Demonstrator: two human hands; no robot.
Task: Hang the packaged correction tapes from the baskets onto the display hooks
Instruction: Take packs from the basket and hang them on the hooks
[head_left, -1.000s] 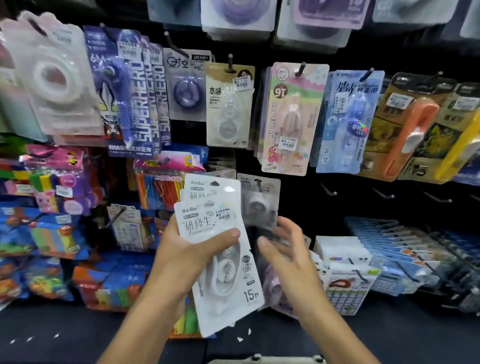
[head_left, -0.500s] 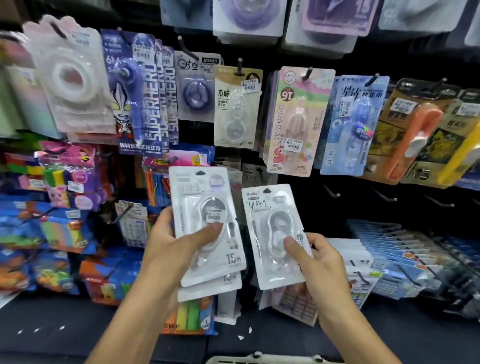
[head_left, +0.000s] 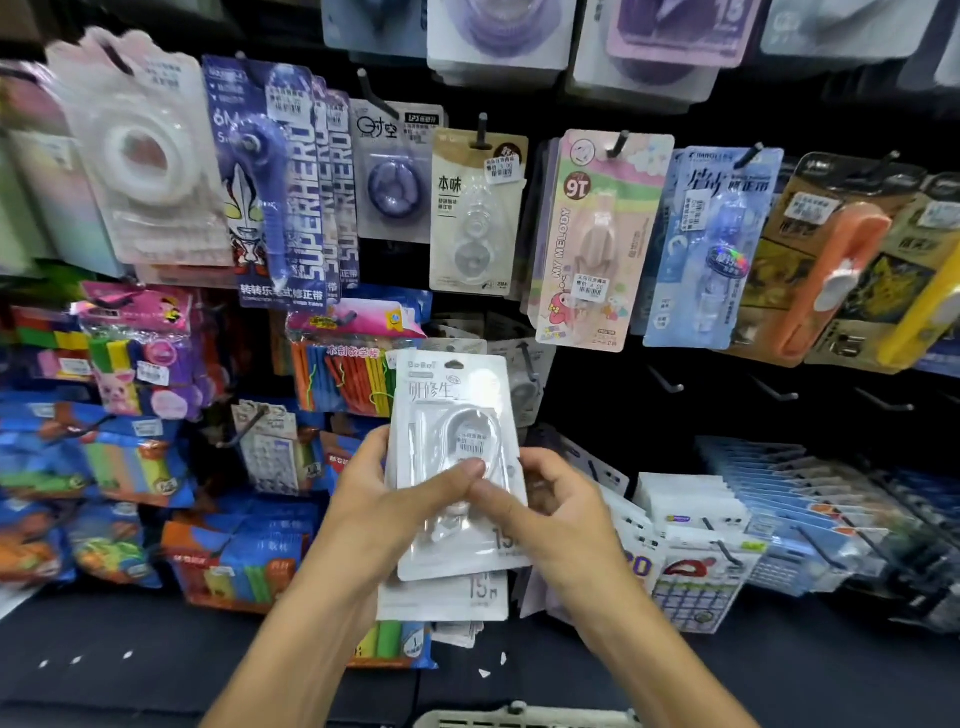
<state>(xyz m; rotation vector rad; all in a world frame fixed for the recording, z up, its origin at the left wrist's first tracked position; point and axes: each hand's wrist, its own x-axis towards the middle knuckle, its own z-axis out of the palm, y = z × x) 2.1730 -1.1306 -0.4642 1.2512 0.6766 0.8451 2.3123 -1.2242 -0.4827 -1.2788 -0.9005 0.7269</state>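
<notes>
A small stack of white packaged correction tapes (head_left: 451, 410) is held upright in front of the display wall, at the middle of the head view. My left hand (head_left: 384, 499) grips the stack from the left, its thumb across the front blister. My right hand (head_left: 550, 514) grips the same stack from the right, thumb on the front beside the left thumb. A second pack's lower edge (head_left: 447, 597) shows beneath the front one. Just behind the stack, a hook (head_left: 527, 358) carries a similar grey pack. Bare hooks (head_left: 665, 382) stick out to the right.
Hanging correction tape packs (head_left: 597, 239) fill the upper row. Colourful stationery packs (head_left: 130, 467) crowd the left, white and blue packs (head_left: 779, 493) the lower right. A pale basket rim (head_left: 519, 717) shows at the bottom edge, above a dark shelf.
My right hand, which held one pack apart from the stack half a second ago, has brought it back onto the stack. Both hands now hold the packs together, slightly higher.
</notes>
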